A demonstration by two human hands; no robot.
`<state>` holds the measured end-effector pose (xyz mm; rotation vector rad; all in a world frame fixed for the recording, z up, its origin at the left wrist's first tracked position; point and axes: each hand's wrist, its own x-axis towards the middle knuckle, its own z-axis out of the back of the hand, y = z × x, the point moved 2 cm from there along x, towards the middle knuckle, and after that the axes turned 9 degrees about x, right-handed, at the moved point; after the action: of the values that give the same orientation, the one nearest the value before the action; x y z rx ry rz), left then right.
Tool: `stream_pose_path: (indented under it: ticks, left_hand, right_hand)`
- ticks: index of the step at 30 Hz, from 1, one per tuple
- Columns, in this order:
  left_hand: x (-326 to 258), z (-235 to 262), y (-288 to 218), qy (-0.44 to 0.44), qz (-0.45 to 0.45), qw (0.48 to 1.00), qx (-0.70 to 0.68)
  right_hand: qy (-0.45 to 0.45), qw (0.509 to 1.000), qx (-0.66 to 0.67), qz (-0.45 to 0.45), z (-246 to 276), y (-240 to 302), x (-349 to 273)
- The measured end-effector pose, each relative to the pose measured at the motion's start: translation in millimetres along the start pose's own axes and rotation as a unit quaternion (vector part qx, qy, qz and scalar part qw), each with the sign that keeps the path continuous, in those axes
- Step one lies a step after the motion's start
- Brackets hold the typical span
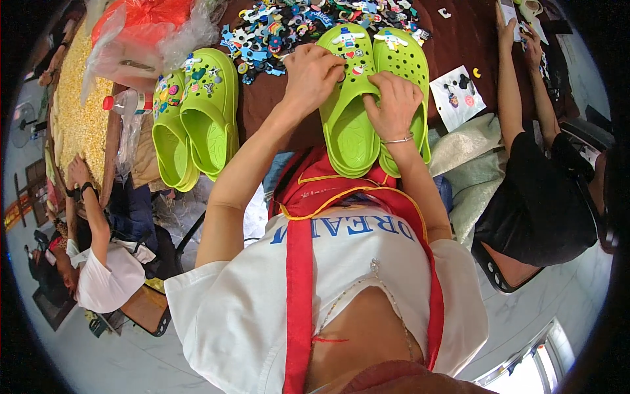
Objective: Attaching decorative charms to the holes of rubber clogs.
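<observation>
A lime-green clog (349, 128) full of round holes stands on the table edge before me, its toe pointing away. Several small charms sit on its toe, among them a white figure (348, 39). Tight against its right side is a matching clog (410, 62) with another white charm (392, 41). My left hand (307, 75) is closed in a pinch at the left clog's upper left side; whatever is between the fingertips is hidden. My right hand (396, 105) grips the rim of the left clog's opening, thumb at the inner edge, fingers lying over the right clog.
A heap of colourful shoe charms (282, 39) lies beyond the clogs. Two decorated green clogs (210, 111) stand to the left, near a red-capped bottle (128, 102). At right lie a small clear bag of charms (469, 102) and a yellow charm (476, 73). People sit on both sides.
</observation>
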<state>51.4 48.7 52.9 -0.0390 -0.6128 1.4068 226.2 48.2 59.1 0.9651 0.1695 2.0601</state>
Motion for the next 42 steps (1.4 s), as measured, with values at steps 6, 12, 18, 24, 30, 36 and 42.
stream_pose_path:
  ticks: [6,12,18,24,30,36,42]
  left_hand:
    - [5.6,-10.9,-13.4,-0.005,-0.029,1.000,-0.006]
    - [7.0,-13.2,-11.0,0.025,-0.061,0.998,-0.009]
    - [6.4,-11.5,-9.7,0.068,-0.067,0.995,-0.025]
    - [12.0,-8.0,8.7,-0.015,0.012,0.997,-0.072]
    - [1.0,0.0,12.1,-0.018,0.052,0.996,-0.073]
    - [4.3,-0.3,-13.7,0.025,0.010,0.999,-0.028]
    - [0.5,-12.8,-14.7,-0.008,-0.009,1.000,-0.022]
  right_hand:
    - [0.012,1.000,-0.011,0.004,-0.7,-1.7,-0.9]
    - [0.017,1.000,-0.007,0.008,-1.4,-3.3,-1.4]
    - [0.014,1.000,-0.005,0.011,-0.2,-2.3,-0.7]
    - [0.017,1.000,-0.004,0.007,0.6,-1.6,0.0]
    - [0.012,1.000,-0.004,0.006,0.4,-1.9,-0.4]
    - [0.015,0.999,-0.028,0.019,0.4,0.7,0.0]
    - [0.022,0.999,-0.029,0.025,-1.0,0.1,-0.7]
